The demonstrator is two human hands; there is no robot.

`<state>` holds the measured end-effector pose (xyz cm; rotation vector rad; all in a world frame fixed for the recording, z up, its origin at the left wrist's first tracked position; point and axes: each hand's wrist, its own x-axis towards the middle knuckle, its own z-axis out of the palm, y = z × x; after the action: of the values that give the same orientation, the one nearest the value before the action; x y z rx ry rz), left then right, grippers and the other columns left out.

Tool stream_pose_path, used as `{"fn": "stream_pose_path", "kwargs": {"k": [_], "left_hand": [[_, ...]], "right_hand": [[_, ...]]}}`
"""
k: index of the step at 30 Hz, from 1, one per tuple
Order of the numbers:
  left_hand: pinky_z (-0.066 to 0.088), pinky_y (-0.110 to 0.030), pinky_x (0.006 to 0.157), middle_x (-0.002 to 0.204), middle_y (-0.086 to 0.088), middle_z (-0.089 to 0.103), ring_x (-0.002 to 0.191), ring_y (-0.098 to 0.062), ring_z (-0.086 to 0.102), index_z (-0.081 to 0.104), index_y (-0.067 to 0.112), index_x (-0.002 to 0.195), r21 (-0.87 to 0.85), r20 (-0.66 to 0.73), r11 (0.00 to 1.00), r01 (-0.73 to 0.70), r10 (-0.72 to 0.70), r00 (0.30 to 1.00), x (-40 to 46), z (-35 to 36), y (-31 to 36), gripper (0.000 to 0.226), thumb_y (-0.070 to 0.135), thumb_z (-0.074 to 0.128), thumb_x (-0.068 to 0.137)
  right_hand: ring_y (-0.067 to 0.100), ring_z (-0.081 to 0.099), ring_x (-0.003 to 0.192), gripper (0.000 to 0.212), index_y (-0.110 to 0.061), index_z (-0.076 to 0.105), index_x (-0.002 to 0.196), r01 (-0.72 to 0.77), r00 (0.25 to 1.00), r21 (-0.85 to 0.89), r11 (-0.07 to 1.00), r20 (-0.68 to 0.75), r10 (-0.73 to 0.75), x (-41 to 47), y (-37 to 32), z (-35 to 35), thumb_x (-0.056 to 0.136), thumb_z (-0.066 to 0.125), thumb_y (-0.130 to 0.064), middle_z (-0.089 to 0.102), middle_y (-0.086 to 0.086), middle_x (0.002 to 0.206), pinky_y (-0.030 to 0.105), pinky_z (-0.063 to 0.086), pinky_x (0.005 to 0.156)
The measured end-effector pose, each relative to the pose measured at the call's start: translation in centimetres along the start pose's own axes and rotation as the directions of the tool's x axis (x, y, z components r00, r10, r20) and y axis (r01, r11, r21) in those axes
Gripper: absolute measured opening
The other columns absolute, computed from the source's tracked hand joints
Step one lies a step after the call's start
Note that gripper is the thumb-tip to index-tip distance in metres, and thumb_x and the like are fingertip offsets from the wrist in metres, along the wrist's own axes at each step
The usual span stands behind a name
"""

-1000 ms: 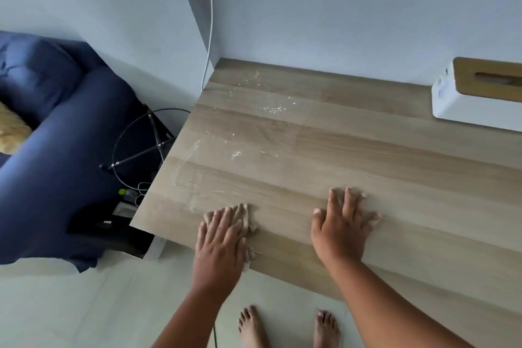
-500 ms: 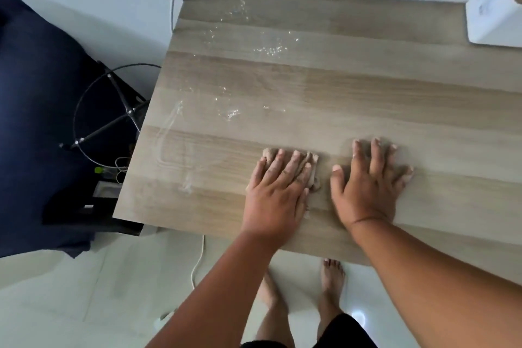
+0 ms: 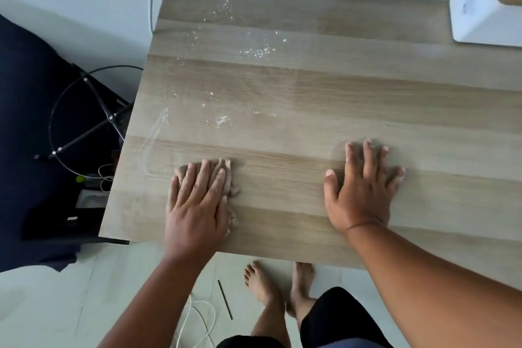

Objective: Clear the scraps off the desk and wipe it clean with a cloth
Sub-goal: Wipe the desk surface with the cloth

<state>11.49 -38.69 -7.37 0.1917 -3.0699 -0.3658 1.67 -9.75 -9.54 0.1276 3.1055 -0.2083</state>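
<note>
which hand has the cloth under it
The left hand: its flat fingers press the crumpled beige cloth onto the light wooden desk. The right hand lies flat on bare wood.

Left hand (image 3: 199, 203) flat, palm down, fingers straight and close together, pressing cloth (image 3: 226, 175) onto desk (image 3: 282, 87); right hand (image 3: 360, 192) flat, palm down, fingers spread, resting on desk well apart; both forearms extended forward; bare feet below

Cloth (image 3: 226, 175) mostly hidden under left hand (image 3: 197, 206); white box (image 3: 485, 8) cut off at right edge
</note>
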Motion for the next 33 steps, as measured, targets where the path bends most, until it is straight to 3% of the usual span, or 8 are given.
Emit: {"fn": "stream_pose_path", "kwargs": {"k": [2, 4, 9, 13, 16, 19, 25, 33], "left_hand": [[0.017, -0.054, 0.126, 0.167, -0.006, 0.032, 0.157, -0.03, 0.023, 0.046, 0.027, 0.154, 0.014, 0.008, 0.983, 0.184, -0.184, 0.983, 1.8, 0.4, 2.3, 0.058, 0.036, 0.044, 0.097], [0.011, -0.049, 0.128, 0.17, -0.001, 0.022, 0.159, -0.026, 0.013, 0.035, 0.032, 0.159, 0.03, 0.049, 0.98, 0.196, -0.197, 0.979, 3.4, 1.0, 4.8, 0.062, 0.04, 0.04, 0.098], [0.022, -0.052, 0.125, 0.168, 0.0, 0.031, 0.158, -0.024, 0.02, 0.043, 0.028, 0.156, -0.017, 0.085, 0.987, -0.158, 0.159, 0.984, 3.1, 2.0, 7.8, 0.06, 0.033, 0.046, 0.096], [0.027, -0.053, 0.123, 0.167, 0.001, 0.033, 0.158, -0.02, 0.021, 0.043, 0.026, 0.156, -0.026, 0.089, 0.955, -0.295, 0.296, 0.951, -0.2, 1.0, 4.2, 0.058, 0.029, 0.048, 0.099], [0.03, -0.057, 0.121, 0.165, 0.002, 0.036, 0.156, -0.021, 0.027, 0.044, 0.028, 0.156, -0.02, 0.062, 0.973, -0.229, 0.23, 0.971, -2.6, -0.4, 0.3, 0.057, 0.03, 0.048, 0.099], [0.021, -0.063, 0.122, 0.165, -0.001, 0.036, 0.156, -0.026, 0.027, 0.048, 0.027, 0.153, -0.01, 0.046, 1.0, 0.0, 0.0, 0.999, -4.0, -2.1, -4.8, 0.057, 0.03, 0.045, 0.096], [0.022, -0.058, 0.122, 0.161, -0.009, 0.042, 0.154, -0.032, 0.03, 0.057, 0.018, 0.147, 0.038, -0.029, 0.944, 0.327, -0.326, 0.945, 0.5, -3.2, -8.5, 0.057, 0.03, 0.041, 0.093], [0.024, -0.055, 0.123, 0.164, -0.003, 0.038, 0.156, -0.027, 0.027, 0.054, 0.027, 0.15, -0.039, -0.017, 0.991, 0.13, -0.131, 0.991, 2.0, -1.2, -3.8, 0.056, 0.03, 0.046, 0.094]], "right_hand": [[0.037, 0.005, 0.157, 0.073, -0.024, 0.037, 0.156, -0.001, 1.0, 0.003, 1.0, -0.003, 0.001, 0.0, 0.0, 0.0, 0.091, 0.036, -0.057, 0.019, 0.008, 0.169, 0.072, 0.005, 0.12], [0.038, 0.006, 0.157, 0.072, -0.023, 0.037, 0.155, 0.0, 1.0, 0.009, 1.0, -0.013, 0.0, 0.0, 0.0, 0.0, 0.091, 0.036, -0.056, 0.019, 0.009, 0.169, 0.072, 0.005, 0.12], [0.038, 0.006, 0.157, 0.073, -0.022, 0.037, 0.155, -0.002, 1.0, -0.005, 1.0, 0.007, 0.002, 0.1, -0.3, -0.4, 0.09, 0.037, -0.055, 0.019, 0.009, 0.169, 0.072, 0.004, 0.12], [0.037, 0.003, 0.158, 0.073, -0.024, 0.034, 0.157, -0.003, 0.999, -0.015, 1.0, 0.041, 0.004, 0.0, -0.3, -0.7, 0.091, 0.035, -0.056, 0.015, 0.008, 0.171, 0.071, 0.004, 0.12], [0.037, 0.004, 0.158, 0.073, -0.023, 0.035, 0.157, -0.007, 0.999, -0.009, 1.0, 0.032, 0.007, -0.1, -0.3, -0.7, 0.092, 0.036, -0.055, 0.016, 0.008, 0.17, 0.071, 0.004, 0.121], [0.037, 0.005, 0.158, 0.073, -0.022, 0.036, 0.157, -0.006, 1.0, -0.006, 1.0, 0.024, 0.007, -0.1, -0.3, -0.7, 0.091, 0.036, -0.055, 0.017, 0.009, 0.17, 0.071, 0.005, 0.12], [0.038, 0.005, 0.157, 0.073, -0.022, 0.035, 0.157, -0.003, 1.0, -0.015, 1.0, 0.03, 0.003, 0.0, -0.1, -0.5, 0.092, 0.035, -0.055, 0.016, 0.01, 0.17, 0.072, 0.005, 0.12], [0.039, 0.008, 0.157, 0.075, -0.02, 0.037, 0.155, -0.011, 1.0, -0.017, 1.0, 0.025, 0.012, 0.0, -0.1, -0.4, 0.089, 0.036, -0.054, 0.018, 0.011, 0.169, 0.074, 0.006, 0.119]]}}
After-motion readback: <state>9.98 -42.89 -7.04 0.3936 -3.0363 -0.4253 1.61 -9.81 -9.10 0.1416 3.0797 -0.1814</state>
